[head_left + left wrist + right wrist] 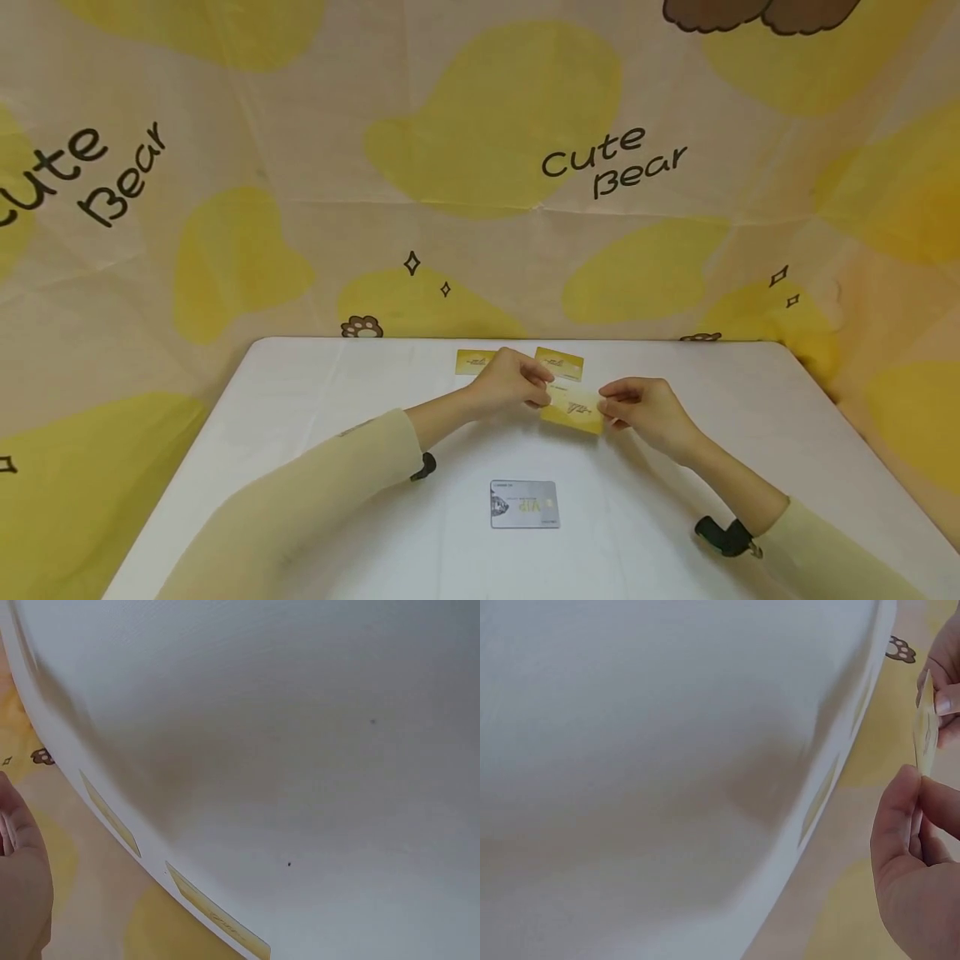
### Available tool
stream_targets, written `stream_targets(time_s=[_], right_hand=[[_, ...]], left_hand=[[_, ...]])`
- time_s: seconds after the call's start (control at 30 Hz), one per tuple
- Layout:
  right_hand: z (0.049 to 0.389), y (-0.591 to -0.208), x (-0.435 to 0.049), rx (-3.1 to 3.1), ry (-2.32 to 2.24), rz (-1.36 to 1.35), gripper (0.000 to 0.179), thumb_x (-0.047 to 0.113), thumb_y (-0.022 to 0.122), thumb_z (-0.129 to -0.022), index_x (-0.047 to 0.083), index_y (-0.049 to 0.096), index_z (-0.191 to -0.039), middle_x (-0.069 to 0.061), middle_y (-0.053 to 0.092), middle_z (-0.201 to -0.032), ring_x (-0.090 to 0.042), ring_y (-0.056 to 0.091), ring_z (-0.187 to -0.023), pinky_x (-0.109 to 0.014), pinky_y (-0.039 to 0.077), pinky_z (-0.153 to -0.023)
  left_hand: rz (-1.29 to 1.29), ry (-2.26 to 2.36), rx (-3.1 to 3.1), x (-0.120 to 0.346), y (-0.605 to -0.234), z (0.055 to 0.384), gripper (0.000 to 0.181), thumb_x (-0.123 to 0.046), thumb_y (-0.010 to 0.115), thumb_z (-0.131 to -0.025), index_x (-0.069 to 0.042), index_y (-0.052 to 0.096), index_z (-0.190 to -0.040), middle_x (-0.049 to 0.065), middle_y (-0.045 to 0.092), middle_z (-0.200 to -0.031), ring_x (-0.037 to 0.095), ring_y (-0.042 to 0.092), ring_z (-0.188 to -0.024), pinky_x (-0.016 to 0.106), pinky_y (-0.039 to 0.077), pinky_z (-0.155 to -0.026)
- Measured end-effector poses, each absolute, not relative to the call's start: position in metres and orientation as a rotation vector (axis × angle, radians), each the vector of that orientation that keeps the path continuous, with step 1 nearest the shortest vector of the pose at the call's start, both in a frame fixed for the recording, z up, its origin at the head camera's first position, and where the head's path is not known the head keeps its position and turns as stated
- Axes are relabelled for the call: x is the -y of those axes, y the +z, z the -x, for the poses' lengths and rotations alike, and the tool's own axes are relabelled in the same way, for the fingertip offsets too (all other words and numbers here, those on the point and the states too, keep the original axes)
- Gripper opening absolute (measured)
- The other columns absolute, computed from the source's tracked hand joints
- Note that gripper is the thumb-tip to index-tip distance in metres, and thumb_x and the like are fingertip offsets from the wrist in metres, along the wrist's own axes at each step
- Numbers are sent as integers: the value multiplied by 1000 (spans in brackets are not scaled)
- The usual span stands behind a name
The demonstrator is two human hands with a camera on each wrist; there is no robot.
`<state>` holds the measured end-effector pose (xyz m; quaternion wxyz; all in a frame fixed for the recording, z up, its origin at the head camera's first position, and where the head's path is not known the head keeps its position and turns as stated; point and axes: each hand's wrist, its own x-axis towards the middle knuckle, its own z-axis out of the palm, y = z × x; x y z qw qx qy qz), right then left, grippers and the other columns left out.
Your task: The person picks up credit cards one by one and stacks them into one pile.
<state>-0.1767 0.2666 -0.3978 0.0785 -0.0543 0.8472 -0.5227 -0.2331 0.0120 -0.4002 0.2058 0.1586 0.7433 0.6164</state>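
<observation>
Both hands hold one yellow card (572, 409) above the table, a little in front of the far cards. My left hand (512, 379) pinches its left edge. At the opposite edge, the thumb and fingers of my right hand (654, 414) grip it. The right wrist view shows the card (925, 731) nearly edge-on, with the right hand (915, 862) below it and the left hand (946, 682) above. Only part of the left hand (22, 877) appears in the left wrist view, without the card.
Two yellow cards lie near the table's far edge: one (472, 362) partly behind the left hand, another (559, 363) to its right. A silver VIP card (525, 504) lies nearer on the white table (390, 533). A patterned cloth (480, 250) hangs behind.
</observation>
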Motion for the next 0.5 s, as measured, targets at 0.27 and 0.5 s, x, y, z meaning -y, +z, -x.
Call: stream_targets(time_s=[0.27, 0.5], right_hand=[[172, -391, -259, -2521, -1557, 183, 27, 4, 74, -96, -13, 69, -117, -16, 75, -95, -26, 72, -83, -34, 62, -72], [167, -388, -251, -2498, -1557, 183, 26, 5, 75, -95, -11, 70, -115, -14, 75, -92, -25, 71, -82, -32, 62, -71]], left_hand=[[-426, 1709, -2072, 1, -392, 224, 27, 10, 81, -81, 8, 75, -108, 7, 69, -80, 17, 72, -70, 36, 63, -74], [-381, 1736, -2026, 12, -391, 214, 29, 10, 81, -81, 9, 74, -110, 6, 70, -80, 17, 73, -70, 36, 63, -75]])
